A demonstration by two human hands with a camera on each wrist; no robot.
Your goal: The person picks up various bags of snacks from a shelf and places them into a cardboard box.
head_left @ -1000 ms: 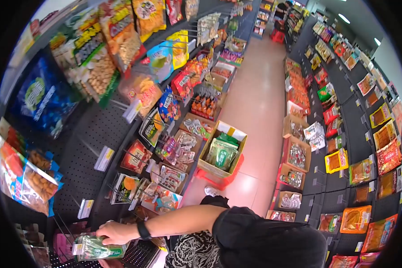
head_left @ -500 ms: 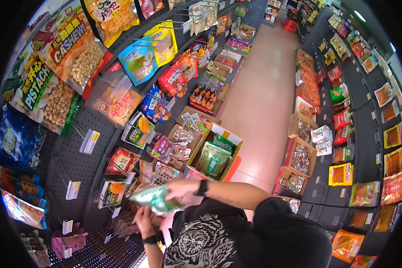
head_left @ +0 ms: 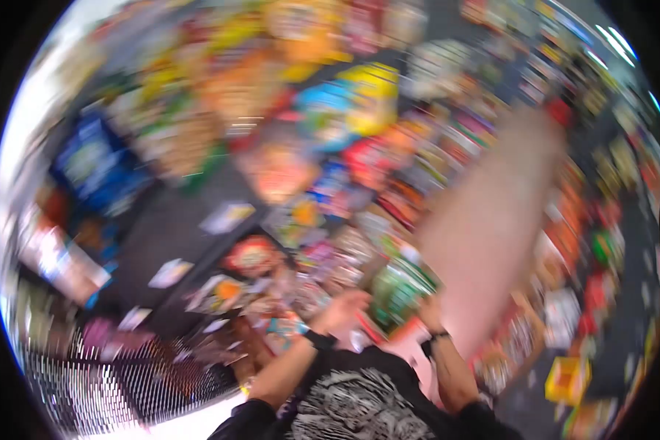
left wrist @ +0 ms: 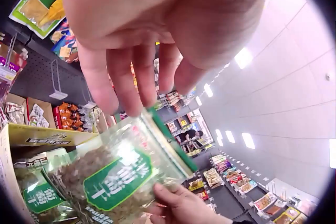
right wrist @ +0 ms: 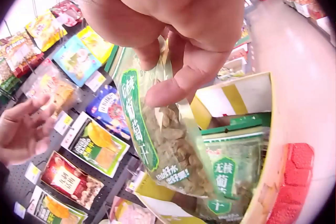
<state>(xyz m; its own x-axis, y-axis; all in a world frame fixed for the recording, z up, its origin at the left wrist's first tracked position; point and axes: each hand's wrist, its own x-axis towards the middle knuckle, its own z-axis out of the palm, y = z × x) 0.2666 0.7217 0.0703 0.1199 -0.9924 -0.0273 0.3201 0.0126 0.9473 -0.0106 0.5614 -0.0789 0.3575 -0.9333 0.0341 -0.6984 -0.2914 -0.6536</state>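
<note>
A clear-and-green bag of raisins (right wrist: 170, 134) hangs from my right hand (right wrist: 173, 29), whose thumb and fingers pinch it near one edge. It is tilted over an open carton (right wrist: 252, 90) that holds more such raisin bags (right wrist: 226, 171). The left wrist view also shows the right hand (left wrist: 184, 205) gripping the bag's side, with its green top strip upward. My left hand (right wrist: 23, 129) is apart from the bag, fingers loosely extended and holding nothing. In the blurred head view the left hand (head_left: 342, 312) is left of the bag (head_left: 400, 297), the right hand (head_left: 431, 314) at its right.
A red plastic piece (right wrist: 291, 182) shows beside the carton. Pegboard shelving with hanging snack packs, such as dried mango (right wrist: 97, 142) and a blue pack (right wrist: 110, 108), stands on the left. A pinkish aisle floor (head_left: 484, 213) runs ahead, with more stocked shelves on the right.
The raisin bag has moved from the lower left shelf rightward to the carton. Both hands held it half a second ago; the left has let go. The head view has turned and blurred.
</note>
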